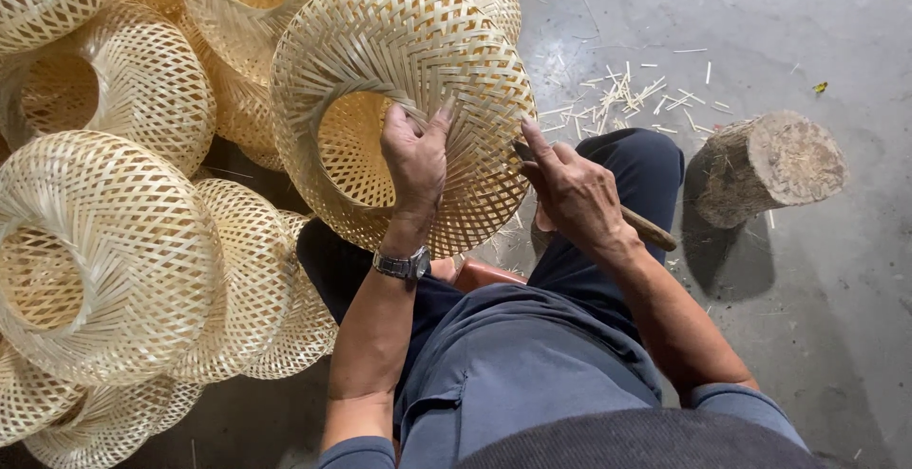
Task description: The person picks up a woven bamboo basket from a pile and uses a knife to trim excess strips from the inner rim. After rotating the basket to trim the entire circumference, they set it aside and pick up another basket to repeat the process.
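Observation:
A round woven bamboo lampshade (418, 60) rests on my lap, its open mouth facing me. My left hand (415, 160), with a metal wristwatch (403, 264) on the wrist, grips the inner rim of the opening. My right hand (568, 187) is closed on a knife with a wooden handle (650, 229); its blade end touches the shade's right edge. I sit on a low orange stool (482, 272), in dark trousers.
Several finished bamboo shades (104, 250) are piled on the left and behind. A short tree-stump block (771, 165) stands to the right on the grey concrete floor. Trimmed bamboo slivers (627, 98) lie scattered beyond my knee.

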